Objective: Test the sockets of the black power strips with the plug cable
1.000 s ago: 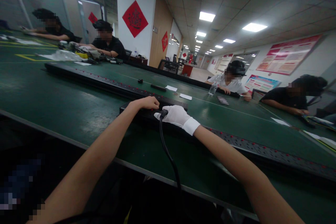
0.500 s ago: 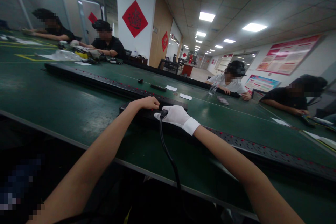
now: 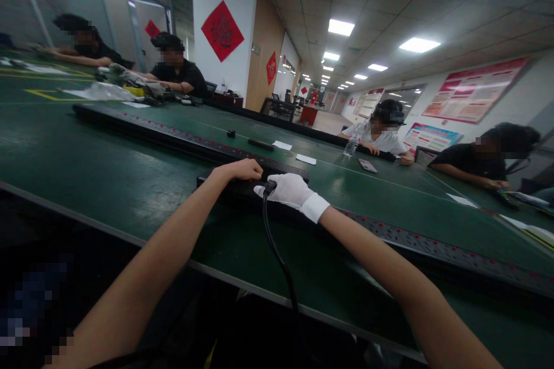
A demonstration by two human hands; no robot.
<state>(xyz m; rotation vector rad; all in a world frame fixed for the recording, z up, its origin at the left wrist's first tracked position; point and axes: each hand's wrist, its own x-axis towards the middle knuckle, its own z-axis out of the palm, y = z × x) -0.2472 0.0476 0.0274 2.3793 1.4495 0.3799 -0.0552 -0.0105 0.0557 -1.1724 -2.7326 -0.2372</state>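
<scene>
My right hand (image 3: 292,190), in a white glove, grips a black plug (image 3: 269,187) between thumb and fingers. From the plug a thick black cable (image 3: 279,253) hangs down over the table's front edge. Bare and curled closed, my left hand (image 3: 246,169) is at the near long black power strip (image 3: 402,234), just left of the gloved hand. Whatever its fingers hold, if anything, is hidden. The strip has rows of sockets and red dots, and runs off to the right beneath my right forearm. The plug's front end is hidden from view.
A second black power strip (image 3: 173,135) lies behind, to the left. Beyond it on the green table (image 3: 108,179) are a small black part (image 3: 231,134), white papers (image 3: 306,159), a bottle (image 3: 351,144) and a phone (image 3: 367,165). Several people sit around the table.
My hands, the plug and the cable look the same. At the far left, a co-worker's hands have shifted slightly over the items there.
</scene>
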